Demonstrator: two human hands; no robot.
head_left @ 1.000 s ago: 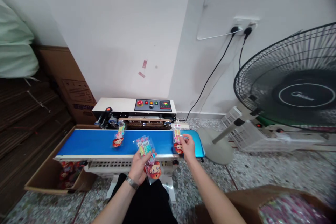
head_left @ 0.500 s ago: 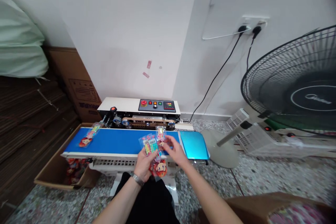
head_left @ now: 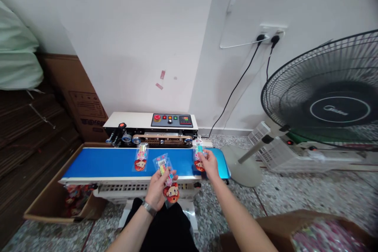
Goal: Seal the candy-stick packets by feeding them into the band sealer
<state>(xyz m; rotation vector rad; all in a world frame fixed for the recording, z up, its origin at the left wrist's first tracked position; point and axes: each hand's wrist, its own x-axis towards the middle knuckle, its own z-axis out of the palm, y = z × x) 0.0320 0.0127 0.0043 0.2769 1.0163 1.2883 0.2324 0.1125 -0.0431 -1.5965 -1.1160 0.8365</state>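
My left hand (head_left: 158, 189) is closed on a clear plastic packet (head_left: 171, 193) with a barcode, coloured strips and a red-haired cartoon face. Whether more packets lie beneath it I cannot tell. A similar packet (head_left: 199, 159) is pinched by my right hand (head_left: 209, 164) over the right end of the blue conveyor belt (head_left: 109, 161). Its top edge reaches the right end of the band sealing machine (head_left: 132, 120). Another packet (head_left: 139, 164) lies flat on the belt, left of my hands, with its upper end by the sealer's rollers.
Packets fill part of a cardboard box (head_left: 38, 208) below the belt's left end. At lower right another open carton (head_left: 265, 226) holds pinkish packets. A large fan (head_left: 339, 106) and white plastic crates (head_left: 277, 161) stand at right. A power cable (head_left: 233, 98) runs down the wall.
My right hand has moved right to the belt's end with a packet. One packet now lies mid-belt under the sealer; the one at the belt's left end is gone. The view shifted slightly.
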